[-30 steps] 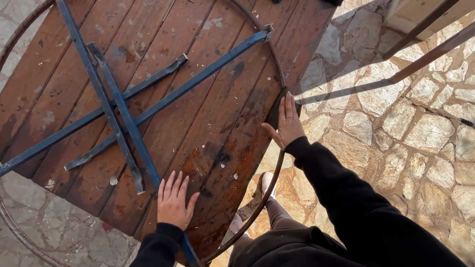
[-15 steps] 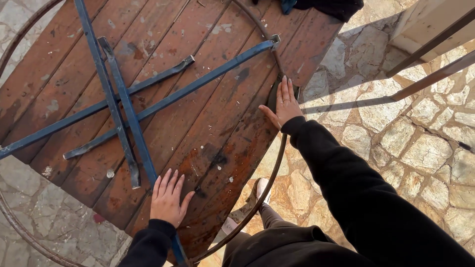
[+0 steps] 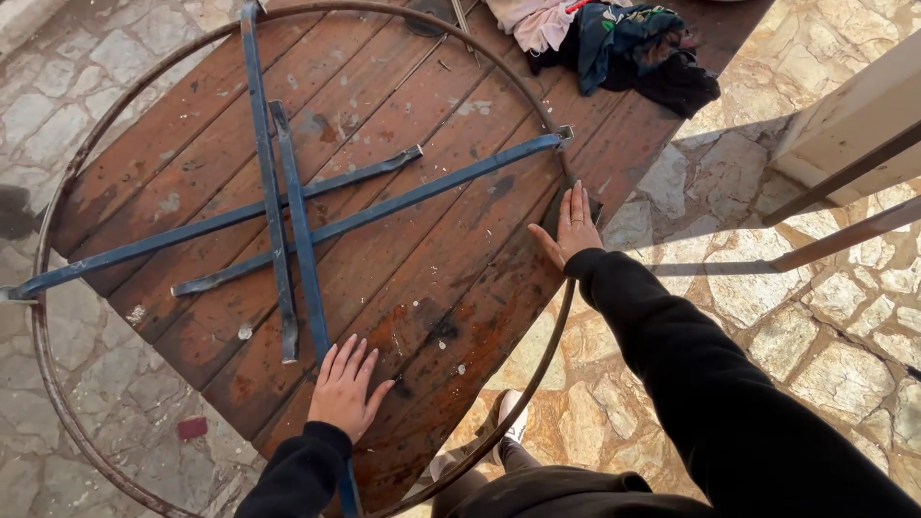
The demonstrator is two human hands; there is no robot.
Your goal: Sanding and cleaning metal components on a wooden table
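The tabletop [image 3: 384,240] lies tilted over the stone paving [image 3: 767,317], its underside up: long reddish-brown wooden planks, worn and scuffed, with dark stains and pale flecks of old paint. Flat blue metal bars [image 3: 297,230] cross it in an X, two more running side by side across the planks; their paint is chipped at the ends. A thin rusty metal hoop [image 3: 43,317] curves round the planks, standing clear of the wood on the left (the paving shows through the gap).

The left hand [image 3: 347,388] rests flat on the planks near the lower edge, fingers spread and released, gripping nothing. The right hand [image 3: 573,225] lies open against the right edge of the planks, fingers straight and together, where the hoop passes. Both sleeves are black.

At the far end of the wood sits a heap of cloth [image 3: 614,43], pink, dark green and black, soft and crumpled. The paving is irregular pale stone with rough joints.
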